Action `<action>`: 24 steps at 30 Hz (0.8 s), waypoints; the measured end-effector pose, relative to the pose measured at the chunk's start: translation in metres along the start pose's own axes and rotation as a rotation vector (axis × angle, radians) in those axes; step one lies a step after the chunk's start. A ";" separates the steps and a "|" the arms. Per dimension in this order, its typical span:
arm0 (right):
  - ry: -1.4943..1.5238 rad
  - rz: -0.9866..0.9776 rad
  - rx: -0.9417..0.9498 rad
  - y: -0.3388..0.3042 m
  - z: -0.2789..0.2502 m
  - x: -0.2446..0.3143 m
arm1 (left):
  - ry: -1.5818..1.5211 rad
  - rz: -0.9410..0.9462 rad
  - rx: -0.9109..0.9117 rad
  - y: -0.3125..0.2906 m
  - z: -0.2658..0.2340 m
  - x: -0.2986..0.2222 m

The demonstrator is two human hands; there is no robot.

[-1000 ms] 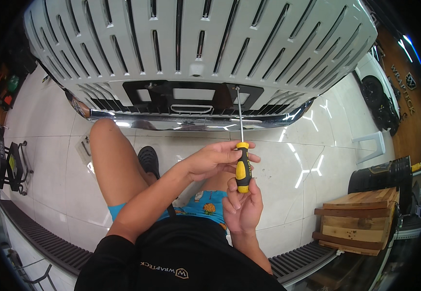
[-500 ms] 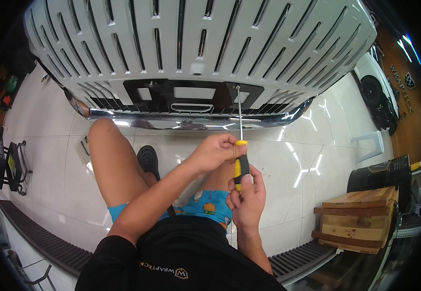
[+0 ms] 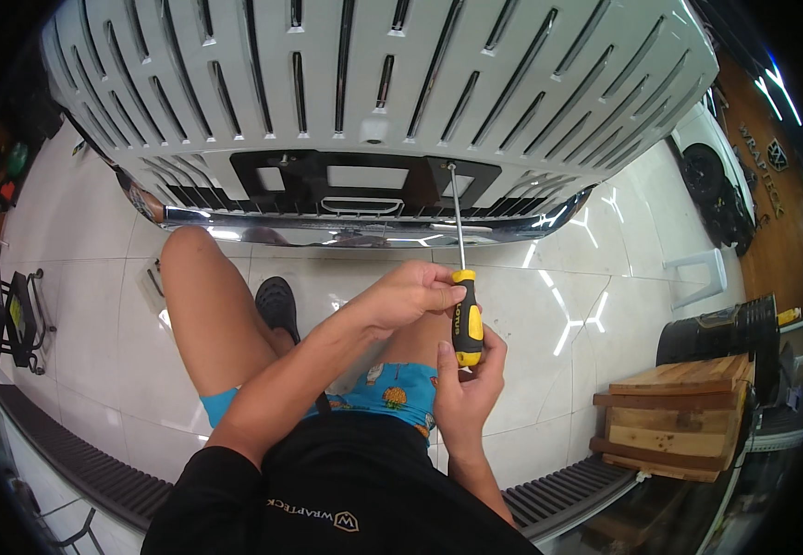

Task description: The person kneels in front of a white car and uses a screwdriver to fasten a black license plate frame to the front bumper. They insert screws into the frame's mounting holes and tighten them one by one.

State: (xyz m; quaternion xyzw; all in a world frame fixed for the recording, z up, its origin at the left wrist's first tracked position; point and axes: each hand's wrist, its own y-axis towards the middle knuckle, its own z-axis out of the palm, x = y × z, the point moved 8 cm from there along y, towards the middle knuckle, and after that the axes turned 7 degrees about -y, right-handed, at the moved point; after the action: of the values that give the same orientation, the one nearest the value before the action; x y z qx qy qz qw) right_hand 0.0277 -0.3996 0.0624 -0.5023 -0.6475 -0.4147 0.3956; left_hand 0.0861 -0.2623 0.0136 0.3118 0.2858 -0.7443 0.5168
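Left hand (image 3: 408, 296) now higher on screwdriver (image 3: 465, 314), over glossy white floor tiles (image 3: 96, 305).

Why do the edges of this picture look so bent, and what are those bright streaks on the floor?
Head view: the fisheye lens bows straight lines near the rim, so the slatted white grille curves and the corners go black. The glossy white floor tiles mirror overhead lights as streaks, and the chrome strip glares too. The screwdriver and both hands, left hand and right hand, are sharp.

Open tiled floor (image 3: 549, 305) lay right of the right hand (image 3: 466, 388); the white slatted grille (image 3: 373, 83) blocked passage just ahead.
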 end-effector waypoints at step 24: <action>0.112 0.169 0.229 0.010 0.019 -0.011 | -0.307 0.058 0.255 0.006 0.012 0.000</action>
State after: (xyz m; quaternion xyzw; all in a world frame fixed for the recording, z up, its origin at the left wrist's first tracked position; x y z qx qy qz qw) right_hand 0.0373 -0.3842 0.0466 -0.4828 -0.6230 -0.3305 0.5193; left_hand 0.0900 -0.2734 0.0210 0.2658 0.0980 -0.7981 0.5318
